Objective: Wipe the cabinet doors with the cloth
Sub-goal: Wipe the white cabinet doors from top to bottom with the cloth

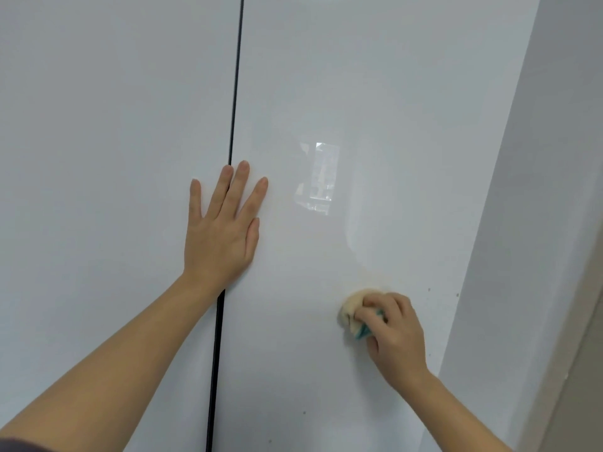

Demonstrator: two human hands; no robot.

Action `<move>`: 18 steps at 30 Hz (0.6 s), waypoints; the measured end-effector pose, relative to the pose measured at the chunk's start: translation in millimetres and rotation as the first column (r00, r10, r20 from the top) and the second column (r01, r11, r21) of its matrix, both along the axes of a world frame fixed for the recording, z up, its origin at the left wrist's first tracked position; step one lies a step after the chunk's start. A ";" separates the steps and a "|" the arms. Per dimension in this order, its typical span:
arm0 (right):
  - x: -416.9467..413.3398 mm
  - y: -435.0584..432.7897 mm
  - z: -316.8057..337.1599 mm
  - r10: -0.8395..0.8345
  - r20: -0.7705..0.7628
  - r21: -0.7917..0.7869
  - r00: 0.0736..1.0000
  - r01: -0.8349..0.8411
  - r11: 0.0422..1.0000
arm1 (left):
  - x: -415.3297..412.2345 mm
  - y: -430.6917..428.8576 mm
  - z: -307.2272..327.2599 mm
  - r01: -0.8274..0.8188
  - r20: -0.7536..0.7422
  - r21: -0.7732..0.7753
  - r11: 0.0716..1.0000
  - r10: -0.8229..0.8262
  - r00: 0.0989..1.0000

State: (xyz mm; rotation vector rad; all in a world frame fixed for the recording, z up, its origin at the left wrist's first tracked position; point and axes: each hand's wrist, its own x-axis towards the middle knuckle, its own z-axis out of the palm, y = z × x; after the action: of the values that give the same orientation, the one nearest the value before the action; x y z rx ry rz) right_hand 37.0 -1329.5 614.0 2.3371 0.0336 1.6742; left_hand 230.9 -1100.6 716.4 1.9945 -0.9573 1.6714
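Now | L hand (222,230) flat, fingers spread, on cabinet doors (359,93); R hand (396,331) grips cloth (354,309) vs right door

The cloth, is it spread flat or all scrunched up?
Scrunched up. The cloth is a small cream and teal wad, and the right hand grips it with curled fingers against the right cabinet door.

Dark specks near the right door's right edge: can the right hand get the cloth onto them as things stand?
Probably yes. The right hand grips the cloth on the right door, and the specks sit just right of it on the same flat panel, with nothing between.
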 end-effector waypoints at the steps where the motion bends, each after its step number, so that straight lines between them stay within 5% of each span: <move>1: -2.3 -5.5 10.7 -0.008 0.011 -0.001 1.000 0.008 1.000 | -0.2 -1.3 -0.2 -0.001 -0.002 -0.004 1.000 0.001 1.000; 7: -4.8 -18.0 84.1 -0.058 0.200 0.258 0.978 0.004 0.966 | 1.0 -2.2 -1.3 -0.003 0.000 -0.015 1.000 0.003 1.000; 14: -26.4 -29.6 -22.6 -0.067 0.015 0.207 0.998 0.062 0.976 | 1.7 -2.8 -1.1 -0.008 0.005 -0.019 1.000 0.008 1.000; 18: -29.5 -49.2 23.5 -0.105 0.108 0.150 0.989 0.088 0.985 | 2.9 -3.0 -0.6 0.004 0.010 -0.022 1.000 -0.004 1.000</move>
State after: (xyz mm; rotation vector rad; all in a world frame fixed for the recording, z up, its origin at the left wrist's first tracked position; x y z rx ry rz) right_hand 7.5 -1378.7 637.6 2.2966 -0.2277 1.8157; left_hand 233.8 -1103.6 715.8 1.9706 -0.9417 1.6839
